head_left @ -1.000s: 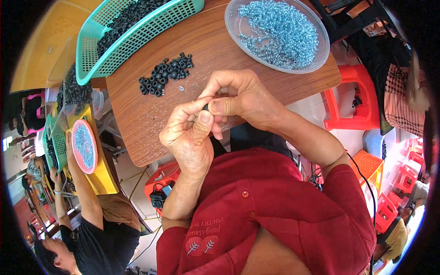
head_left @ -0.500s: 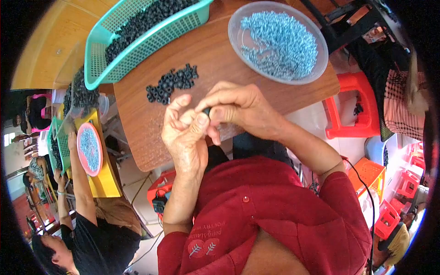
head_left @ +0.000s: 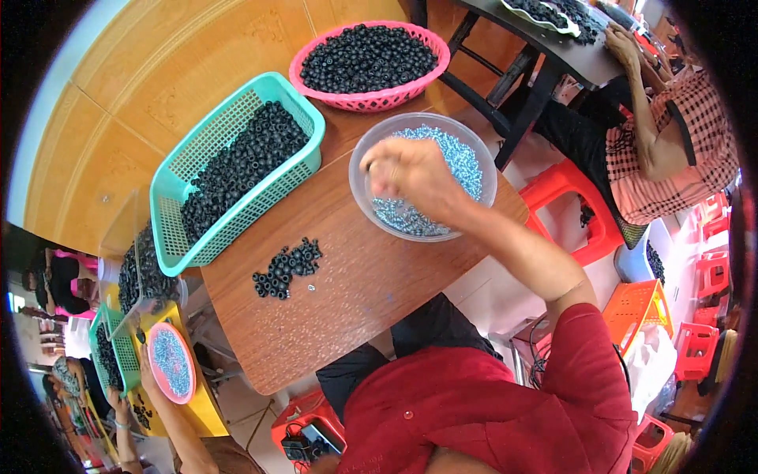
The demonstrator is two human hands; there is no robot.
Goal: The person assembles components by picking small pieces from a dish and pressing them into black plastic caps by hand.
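Observation:
My right hand hovers over a round translucent bowl of small shiny blue-silver pieces. Its fingers are curled but smeared by motion, so whether they hold anything is unclear. My left hand is out of the picture; only a sliver of skin shows at the lower edge. On the brown wooden table lies a loose heap of small black ring-shaped parts. A single small shiny piece rests beside that heap.
A green mesh basket of black parts stands at the table's far left, with a pink basket of them behind. Red stools stand to the right. Co-workers sit at both sides; one has a pink bowl of shiny pieces.
My hands were together over the table, pinching a small black part. Now the right hand is over the bowl and the left has left the picture. The view has shifted, revealing the pink basket.

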